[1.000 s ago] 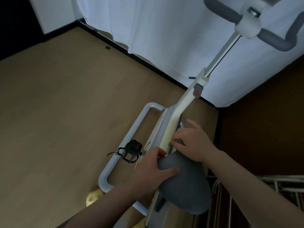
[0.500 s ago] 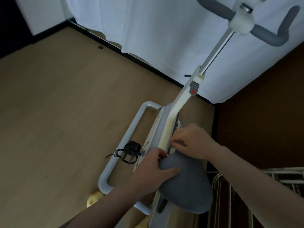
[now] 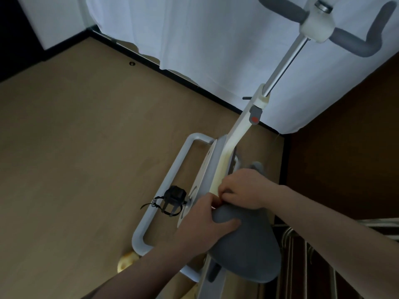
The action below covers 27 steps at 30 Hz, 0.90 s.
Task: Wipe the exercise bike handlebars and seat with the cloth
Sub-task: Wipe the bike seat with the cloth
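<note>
A: Head view, looking down over the exercise bike (image 3: pixel 218 169). The left hand (image 3: pixel 207 225) grips the narrow nose of the grey seat (image 3: pixel 248 251), thumb laid over the top and fingers wrapped under the edge. I'd judge that hold is there to steady the saddle.

B: And the right hand (image 3: pixel 244 190)?

A: It sits just ahead of the nose, right over the white frame, fingers curled inward as though pinching something small between fingers and thumb. What it pinches I cannot make out; the knuckles cover it.

B: So where is the cloth?

A: I can't find one. No fabric shows in either hand, on the saddle or on the floor (image 3: pixel 86 147). If a corner is bunched inside the right fist, it is fully hidden.

B: The handlebars?

A: The grey handlebars (image 3: pixel 356 39) stand well apart from both hands, up at the top on the chrome post, with the white curtain (image 3: pixel 216 39) behind them. The left bar is cut off by the frame edge.

B: Anything else hard to read?

A: The scene is dim. The strapped pedal (image 3: pixel 172 197) shows on the left of the frame; a pale yellow object (image 3: pixel 127 262) peeks out under the base rail, too obscured to name. Metal rods of a rack (image 3: pixel 323 255) sit lower right, partly behind the forearm
</note>
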{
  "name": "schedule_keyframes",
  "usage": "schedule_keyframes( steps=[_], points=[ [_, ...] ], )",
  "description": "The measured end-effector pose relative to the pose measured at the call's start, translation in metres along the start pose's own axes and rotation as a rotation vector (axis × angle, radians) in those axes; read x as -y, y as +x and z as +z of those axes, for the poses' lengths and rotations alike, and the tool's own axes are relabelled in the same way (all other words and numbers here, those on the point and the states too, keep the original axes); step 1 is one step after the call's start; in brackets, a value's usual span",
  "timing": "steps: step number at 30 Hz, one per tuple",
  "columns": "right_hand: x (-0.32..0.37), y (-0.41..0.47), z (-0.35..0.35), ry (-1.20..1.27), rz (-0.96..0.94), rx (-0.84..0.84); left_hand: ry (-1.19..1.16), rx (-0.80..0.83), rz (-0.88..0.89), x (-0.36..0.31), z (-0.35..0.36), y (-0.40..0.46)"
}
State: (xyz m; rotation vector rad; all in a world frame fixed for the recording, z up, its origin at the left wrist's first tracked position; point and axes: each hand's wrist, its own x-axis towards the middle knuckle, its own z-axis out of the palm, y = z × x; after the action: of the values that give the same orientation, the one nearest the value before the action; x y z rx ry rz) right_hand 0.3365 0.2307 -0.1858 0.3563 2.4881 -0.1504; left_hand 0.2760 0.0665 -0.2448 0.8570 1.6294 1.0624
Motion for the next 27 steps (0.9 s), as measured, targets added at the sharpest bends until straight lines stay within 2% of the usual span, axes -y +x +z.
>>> schedule_keyframes(
  steps=[3, 6, 8, 11, 12, 16, 18, 20, 21, 24, 25, 27],
  points=[
    [-0.021, 0.006, 0.002, -0.097, 0.053, -0.116, 0.008, 0.019, -0.016, 0.0, -0.001, 0.001],
    [-0.001, 0.0, 0.003, -0.026, -0.043, -0.034, 0.019, 0.015, -0.005, -0.002, 0.002, 0.003],
    [-0.007, -0.003, 0.002, -0.015, -0.062, -0.061, 0.04, 0.015, -0.002, -0.004, 0.003, 0.006],
    [-0.043, -0.009, 0.004, -0.006, 0.101, -0.285, 0.069, 0.02, 0.004, -0.009, 0.005, 0.01],
    [-0.041, -0.012, 0.006, 0.007, 0.108, -0.311, 0.093, 0.013, 0.016, -0.011, 0.006, 0.012],
    [-0.013, -0.016, 0.006, 0.012, -0.088, -0.155, 0.19, -0.004, 0.069, -0.019, 0.01, 0.016],
    [-0.035, -0.015, 0.002, 0.043, -0.012, -0.268, 0.275, -0.013, 0.097, -0.023, 0.013, 0.018],
    [-0.05, -0.015, 0.006, 0.219, 0.133, -0.428, 0.354, -0.03, 0.131, -0.026, 0.016, 0.021],
    [-0.045, -0.018, 0.008, 0.255, 0.139, -0.468, 0.374, -0.041, 0.149, -0.027, 0.018, 0.022],
    [-0.026, -0.024, 0.019, 0.138, -0.055, -0.372, 0.387, -0.066, 0.18, -0.03, 0.022, 0.022],
    [-0.032, -0.025, 0.017, 0.136, -0.067, -0.364, 0.403, -0.07, 0.183, -0.03, 0.023, 0.022],
    [-0.051, -0.021, 0.013, 0.216, 0.042, -0.475, 0.448, -0.074, 0.189, -0.032, 0.023, 0.021]
  ],
)
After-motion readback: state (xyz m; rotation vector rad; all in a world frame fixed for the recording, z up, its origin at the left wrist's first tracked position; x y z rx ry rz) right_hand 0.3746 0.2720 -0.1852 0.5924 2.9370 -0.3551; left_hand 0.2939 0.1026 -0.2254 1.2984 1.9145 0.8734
